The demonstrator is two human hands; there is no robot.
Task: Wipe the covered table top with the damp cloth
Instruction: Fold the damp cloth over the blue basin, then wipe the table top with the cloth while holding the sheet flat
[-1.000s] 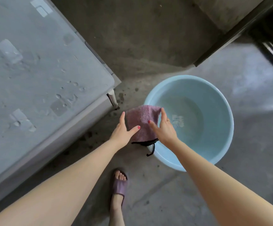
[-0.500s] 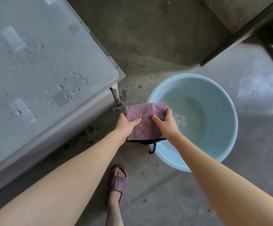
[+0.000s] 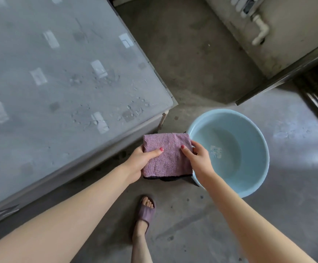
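A folded mauve cloth (image 3: 168, 154) with a dark hem is stretched flat between my two hands above the floor, just off the table's near right corner. My left hand (image 3: 138, 163) grips its left edge, thumb on top. My right hand (image 3: 199, 158) grips its right edge, over the rim of the basin. The table top (image 3: 59, 88) fills the upper left, under a clear cover with taped patches and scattered water drops near the corner.
A pale blue plastic basin (image 3: 255, 133) holding water stands on the concrete floor to the right of the cloth. My sandalled foot (image 3: 145, 211) is below the cloth. A white pipe (image 3: 260, 29) and wall lie at the upper right.
The cloth has been spread from a bunched fold into a flat rectangle and carried left, off the basin toward the table corner. More of the table top has come into view.
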